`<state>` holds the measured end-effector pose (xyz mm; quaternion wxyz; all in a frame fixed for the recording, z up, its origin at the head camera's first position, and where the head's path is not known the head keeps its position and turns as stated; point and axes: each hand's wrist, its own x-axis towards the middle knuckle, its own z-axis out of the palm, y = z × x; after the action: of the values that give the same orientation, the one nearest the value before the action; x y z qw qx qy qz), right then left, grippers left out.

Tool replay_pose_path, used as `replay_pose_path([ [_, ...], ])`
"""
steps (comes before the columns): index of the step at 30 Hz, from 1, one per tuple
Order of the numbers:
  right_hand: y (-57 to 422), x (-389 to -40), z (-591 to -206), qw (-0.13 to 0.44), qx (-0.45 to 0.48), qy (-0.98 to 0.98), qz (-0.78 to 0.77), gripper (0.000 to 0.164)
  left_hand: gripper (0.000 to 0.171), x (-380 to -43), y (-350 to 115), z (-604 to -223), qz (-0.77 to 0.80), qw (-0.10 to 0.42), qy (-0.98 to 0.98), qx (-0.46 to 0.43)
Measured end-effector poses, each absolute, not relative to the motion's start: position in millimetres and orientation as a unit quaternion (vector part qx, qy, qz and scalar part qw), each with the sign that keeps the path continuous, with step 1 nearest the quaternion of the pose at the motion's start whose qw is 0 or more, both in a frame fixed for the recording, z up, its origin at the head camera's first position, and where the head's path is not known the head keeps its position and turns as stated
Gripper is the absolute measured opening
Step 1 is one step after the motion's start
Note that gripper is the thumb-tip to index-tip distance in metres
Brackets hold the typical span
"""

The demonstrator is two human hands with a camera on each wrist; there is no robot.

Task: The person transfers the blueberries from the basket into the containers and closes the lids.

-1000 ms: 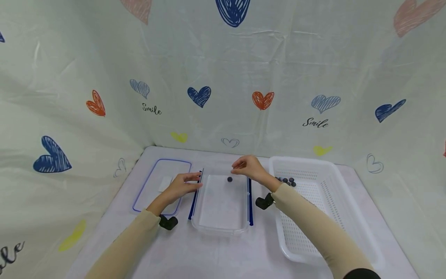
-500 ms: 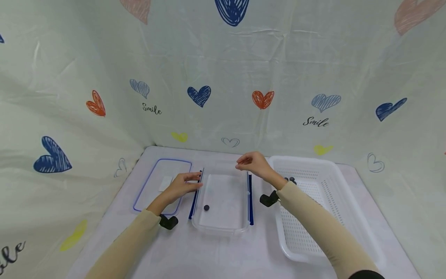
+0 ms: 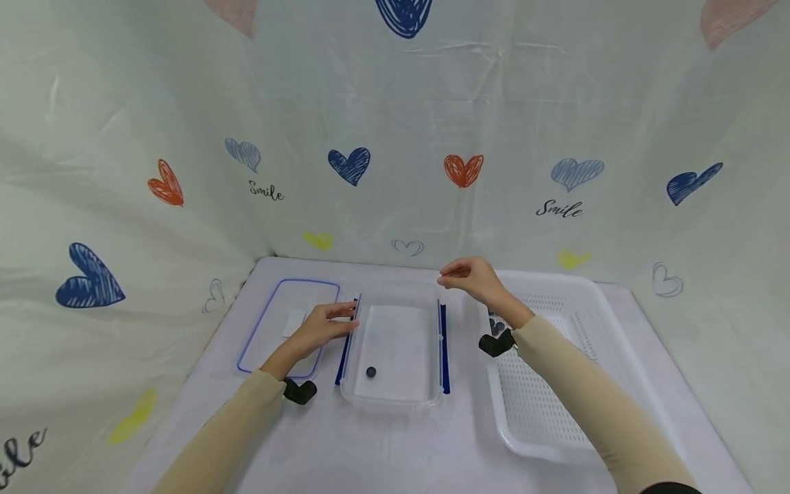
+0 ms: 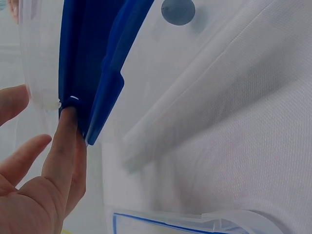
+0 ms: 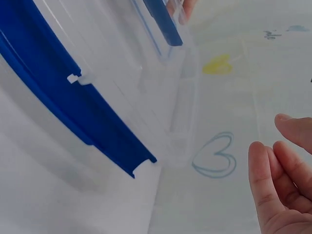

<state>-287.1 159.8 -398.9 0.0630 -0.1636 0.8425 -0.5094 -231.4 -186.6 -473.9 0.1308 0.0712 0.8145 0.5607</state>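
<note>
In the head view a small dark ball (image 3: 371, 372) lies inside a clear lidless container (image 3: 398, 346), near its front-left corner. My left hand (image 3: 319, 331) reaches to the container's left side, fingers fairly straight. The left wrist view has one fingertip touching the lower end of the blue side latch (image 4: 92, 58), other fingertips at the clear wall. My right hand (image 3: 474, 280) hovers beyond the container's back-right corner, its fingers loosely bent. Thumb and fingertips stand slightly apart in the right wrist view, with nothing seen between the fingers (image 5: 261, 165).
Right of the container stands a white perforated basket (image 3: 543, 405). Several dark balls (image 3: 496, 325) lie in it, partly hidden by my right wrist. A clear lid with a blue seal (image 3: 243, 350) lies left on the white-covered table. A heart-printed curtain rises behind.
The dark ball has rolled from the container's back to its front left. My right hand has moved right and slightly up, away from the container. The left hand stays in place.
</note>
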Motion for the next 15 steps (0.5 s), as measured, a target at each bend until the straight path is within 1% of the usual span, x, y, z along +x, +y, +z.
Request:
replay_pose_path([
  [7,182.9,-286.0,-400.7,0.055,-0.14,0.835,-0.529,0.031,0.06,-230.3,-185.6,-473.7,0.562,0.133,0.814,0.064],
  [15,212.0,-284.4,-401.7,0.036,-0.098,0.841,-0.531,0.036,0.06,-231.0,-186.9,-474.2,0.572,0.128,0.807,0.075],
])
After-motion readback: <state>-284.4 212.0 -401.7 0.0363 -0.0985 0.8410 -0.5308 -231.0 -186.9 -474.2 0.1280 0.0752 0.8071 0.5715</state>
